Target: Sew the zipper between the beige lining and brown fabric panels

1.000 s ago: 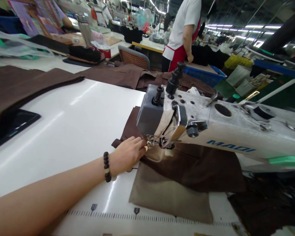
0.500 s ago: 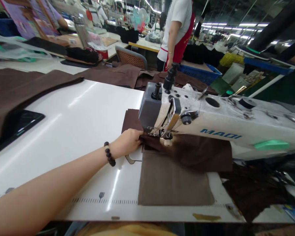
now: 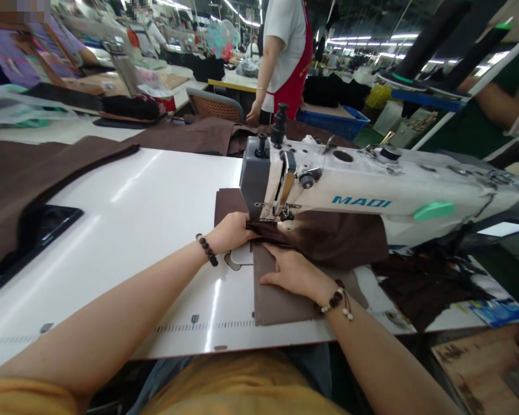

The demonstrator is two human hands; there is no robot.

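Brown fabric [image 3: 346, 239] lies folded under the needle area of a white sewing machine [image 3: 398, 207]. My left hand [image 3: 231, 232] pinches the fabric's edge just left of the presser foot, with its fingertips partly hidden in the fold. On the paler brown fabric panel [image 3: 285, 305] in front rests my right hand [image 3: 296, 271], thumb and fingers apart, its fingertips touching the cloth near the fold. A corner of brown cloth [image 3: 229, 204] shows behind the machine head.
Larger brown fabric pieces [image 3: 47, 173] cover the left and back of the white table [image 3: 168, 190]. A dark scrap pile [image 3: 428, 288] lies at right, beside a blue packet [image 3: 497, 311]. Beyond stand a person in a red apron [image 3: 288, 69] and a blue crate [image 3: 337, 122].
My right hand has come into view and now lies on the paler panel. My left hand keeps its pinch by the presser foot. The camera view has shifted.
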